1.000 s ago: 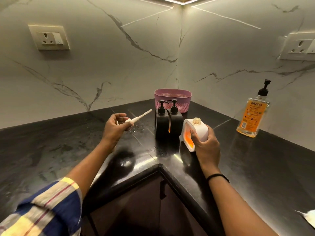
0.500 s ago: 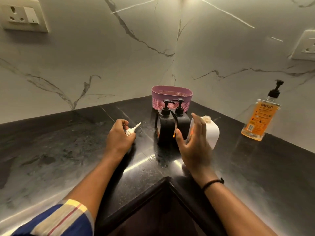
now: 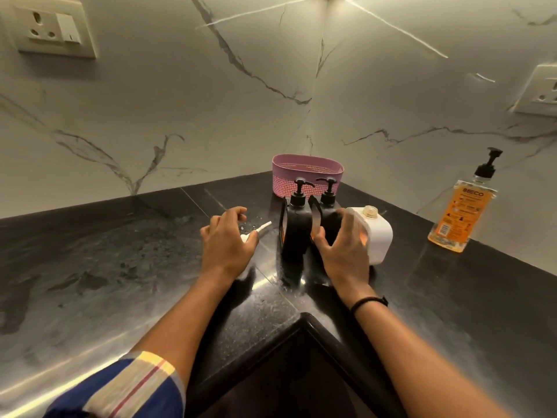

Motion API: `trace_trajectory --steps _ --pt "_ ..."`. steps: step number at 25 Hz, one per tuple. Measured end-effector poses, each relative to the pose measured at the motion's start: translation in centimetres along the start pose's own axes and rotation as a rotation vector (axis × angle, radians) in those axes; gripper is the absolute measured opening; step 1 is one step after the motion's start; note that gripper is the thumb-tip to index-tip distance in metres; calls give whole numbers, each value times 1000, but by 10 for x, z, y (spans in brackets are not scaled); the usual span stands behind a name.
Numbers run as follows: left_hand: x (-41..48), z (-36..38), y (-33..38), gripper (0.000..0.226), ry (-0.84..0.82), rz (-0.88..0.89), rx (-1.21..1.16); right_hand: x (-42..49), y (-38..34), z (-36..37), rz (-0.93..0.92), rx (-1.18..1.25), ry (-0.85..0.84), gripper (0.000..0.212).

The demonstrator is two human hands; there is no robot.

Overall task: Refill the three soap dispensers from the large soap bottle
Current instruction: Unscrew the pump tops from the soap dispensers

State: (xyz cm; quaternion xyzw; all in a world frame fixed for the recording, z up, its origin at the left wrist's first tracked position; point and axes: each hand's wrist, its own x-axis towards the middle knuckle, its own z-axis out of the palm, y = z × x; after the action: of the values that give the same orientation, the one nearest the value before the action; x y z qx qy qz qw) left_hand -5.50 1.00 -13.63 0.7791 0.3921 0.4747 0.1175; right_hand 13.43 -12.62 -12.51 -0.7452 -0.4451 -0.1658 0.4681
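Head view.

- Bench point(image 3: 120, 267): black polished stone, fitted into a corner under white veined marble walls.
- Left hand point(image 3: 226, 242): forearm reaching forward over the bench, knuckles up, fingers curled and clamped on a white plastic pump head with dip tube point(image 3: 256, 232). The tube points right, low over the wet bench.
- Right hand point(image 3: 343, 251): fingers spread and fairly straight, laid against the near face of the white square soap dispenser point(image 3: 379, 236), with the thumb towards the right black dispenser.
- White dispenser: upright, threaded neck uncapped, just right of the black pair.
- Two black pump dispensers point(image 3: 297, 230): upright, side by side, pumps fitted, between the hands.
- Clear large soap bottle of orange liquid with black pump point(image 3: 461, 212): upright on the bench by the right wall, well apart from the dispensers.
- Pink perforated plastic basket point(image 3: 307, 176): in the corner, just behind the black pair.
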Motion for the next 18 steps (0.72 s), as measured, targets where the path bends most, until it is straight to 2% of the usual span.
trace_trajectory --steps 5,9,11,13,15,18 --pt "-8 -8 22 38 37 192 -76 -32 7 -53 18 -57 -45 58" --pt "-20 -13 40 32 29 319 -158 -67 15 -89 -23 -140 -9 65" --pt "-32 -15 56 26 25 364 -216 -68 14 -92 65 -106 -18 68" --pt "-43 -14 76 25 -28 384 -295 -60 14 -90 128 -79 -35 62" --pt "-45 -9 101 35 -121 376 -320 -53 17 -88 116 -18 -50 57" --pt "-33 3 142 50 -349 256 -300 -50 21 -86 86 85 -42 61"
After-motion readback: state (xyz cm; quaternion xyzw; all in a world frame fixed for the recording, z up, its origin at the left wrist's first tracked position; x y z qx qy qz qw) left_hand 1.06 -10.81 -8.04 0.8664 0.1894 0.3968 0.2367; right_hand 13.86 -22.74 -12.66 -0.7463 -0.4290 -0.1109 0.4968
